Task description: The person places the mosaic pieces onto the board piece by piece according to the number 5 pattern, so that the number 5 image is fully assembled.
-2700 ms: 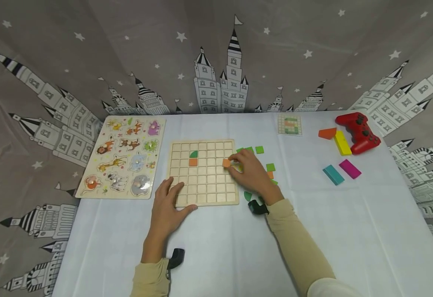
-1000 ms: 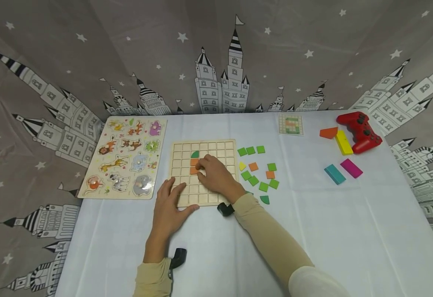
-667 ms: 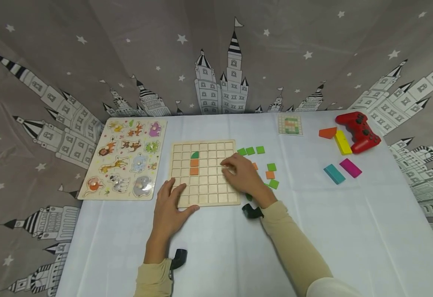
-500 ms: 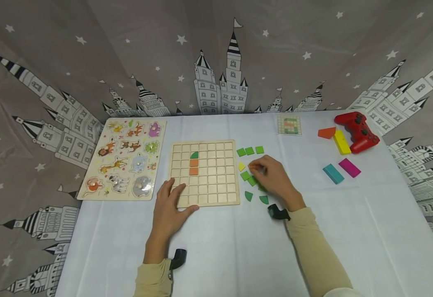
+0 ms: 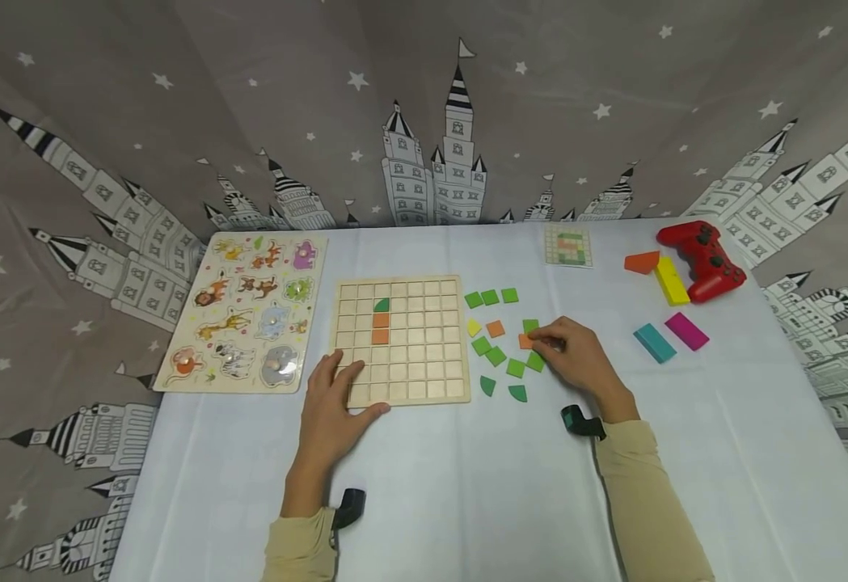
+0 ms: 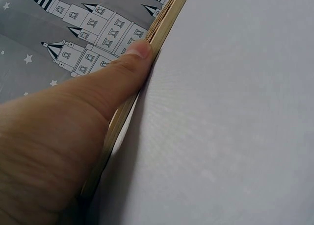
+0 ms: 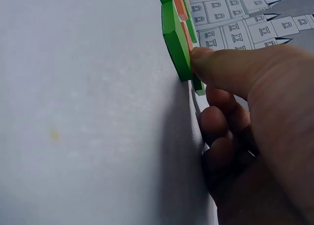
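Observation:
My left hand rests spread at the lower-left corner of a gridded wooden board; in the left wrist view its thumb lies along the board's edge. On the grid, a green quarter-round tile sits above two square orange tiles. Right of the board my right hand pinches a square orange tile among loose pieces, its fingertips partly covering it. Green square tiles lie close around those fingertips. In the right wrist view the thumb meets the tile behind a green one.
Several green tiles, a yellow tile, another orange tile and two green quarter-rounds lie between board and hand. An animal puzzle stands left, a pattern card at the back, colored blocks and a red game controller right.
My right hand set an orange tile below the other one on the board, let it go and moved right to another orange tile. My left hand has stayed put.

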`<state>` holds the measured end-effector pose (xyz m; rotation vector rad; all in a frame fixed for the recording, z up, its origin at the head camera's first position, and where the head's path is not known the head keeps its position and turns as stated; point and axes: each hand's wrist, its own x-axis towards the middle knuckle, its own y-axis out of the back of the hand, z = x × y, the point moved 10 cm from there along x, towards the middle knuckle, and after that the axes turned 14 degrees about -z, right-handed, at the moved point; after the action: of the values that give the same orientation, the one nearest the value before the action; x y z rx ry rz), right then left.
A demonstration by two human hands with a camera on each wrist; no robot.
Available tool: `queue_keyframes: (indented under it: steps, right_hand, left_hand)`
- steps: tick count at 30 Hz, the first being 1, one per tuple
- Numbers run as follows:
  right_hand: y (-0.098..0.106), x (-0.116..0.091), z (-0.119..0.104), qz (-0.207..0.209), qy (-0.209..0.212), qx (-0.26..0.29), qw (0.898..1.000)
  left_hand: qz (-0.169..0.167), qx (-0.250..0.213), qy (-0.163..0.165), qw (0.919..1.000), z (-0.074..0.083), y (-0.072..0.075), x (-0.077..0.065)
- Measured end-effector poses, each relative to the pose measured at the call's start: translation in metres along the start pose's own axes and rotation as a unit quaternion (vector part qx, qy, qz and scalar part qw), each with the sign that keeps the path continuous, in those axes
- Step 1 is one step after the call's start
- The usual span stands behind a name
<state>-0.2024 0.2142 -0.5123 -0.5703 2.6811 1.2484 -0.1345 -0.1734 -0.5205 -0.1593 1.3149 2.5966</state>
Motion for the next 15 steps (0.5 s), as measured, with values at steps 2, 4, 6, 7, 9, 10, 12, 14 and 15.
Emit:
queue_keyframes:
  steps: [2, 4, 6, 7, 9, 10, 12, 14, 15]
  right_hand:
    - [-0.0004, 0.0009, 0.0005, -0.001, -0.009, -0.002, 1.0]
    - [-0.0006, 0.0017, 0.0018, -0.002, -0.015, -0.001, 1.0]
    - [-0.0006, 0.0022, 0.0031, -0.002, -0.02, 0.0, 1.0]
    - [-0.0005, 0.0024, 0.0037, -0.002, -0.022, 0.0, 1.0]
    - [-0.0004, 0.0028, 0.0042, -0.002, -0.021, 0.0, 1.0]
    - [-0.0003, 0.0026, 0.0035, -0.002, -0.02, 0.0, 1.0]
    - [0.0007, 0.0018, 0.0018, 0.003, -0.006, -0.008, 1.0]
    - [0.0019, 0.0005, -0.0003, 0.011, 0.009, -0.016, 1.0]
    - [0.0025, -0.0002, -0.0013, 0.015, 0.016, -0.02, 1.0]
  left_hand:
    - [0.002, 0.001, 0.001, 1.0, -0.0002, 0.0001, -0.0004]
    - [0.004, 0.003, 0.0, 1.0, -0.0003, 0.0004, -0.0008]
    - [0.005, 0.004, -0.002, 1.0, -0.0003, 0.0002, -0.001]
    - [0.005, 0.005, -0.002, 1.0, -0.0006, -0.0002, -0.0008]
    - [0.005, 0.005, -0.004, 1.0, -0.0007, -0.0004, -0.0007]
    - [0.006, 0.005, -0.004, 1.0, -0.0009, -0.0004, -0.0006]
    - [0.007, 0.004, -0.005, 1.0, -0.0009, -0.0004, -0.0004]
    - [0.008, 0.003, -0.008, 0.9999, -0.0007, -0.0004, -0.0002]
    - [0.009, 0.003, -0.009, 0.9999, -0.0004, -0.0003, -0.0002]
